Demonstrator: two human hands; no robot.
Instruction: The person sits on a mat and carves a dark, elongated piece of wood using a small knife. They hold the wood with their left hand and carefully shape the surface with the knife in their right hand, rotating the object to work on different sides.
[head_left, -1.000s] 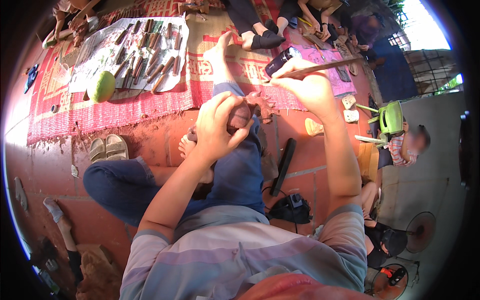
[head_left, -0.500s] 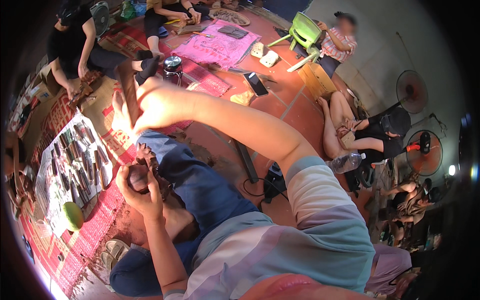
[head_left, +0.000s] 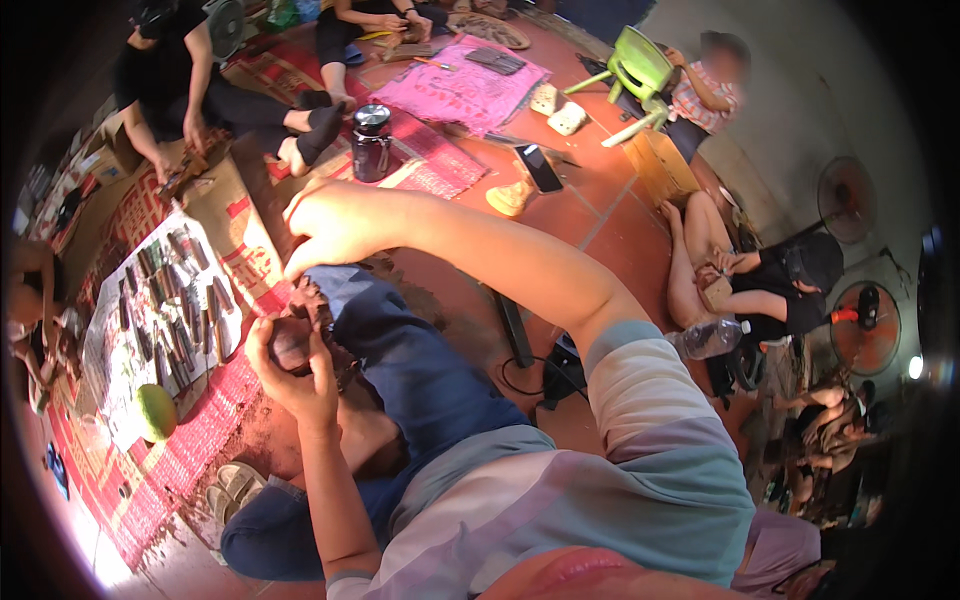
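My left hand (head_left: 308, 392) curls its fingers around a rounded, dark brown wooden carving (head_left: 291, 343). The carving's rough, notched end (head_left: 312, 299) rises beyond my fingertips, beside my jeans-clad leg. Just above it, my right hand (head_left: 338, 222) is closed on a brown wooden bar (head_left: 260, 195), which is smeared by motion. The bar slants up and to the left, apart from the carving as far as I can tell. Its grip is hidden in my hand. Left of the carving, several chisels (head_left: 178, 320) with dark handles lie on a white sheet (head_left: 112, 385).
A green round fruit (head_left: 156, 412) sits at the sheet's near edge, on the red patterned mat (head_left: 190, 455). A dark flask (head_left: 371, 150) stands beyond my right hand, with a phone (head_left: 540, 168) to its right. Several people sit working around, near a green chair (head_left: 640, 62) and fans.
The surroundings have shifted slightly rightward in the picture as the view moved. The bar in my right hand has moved slightly and is still blurred. My left hand keeps its hold on the carving.
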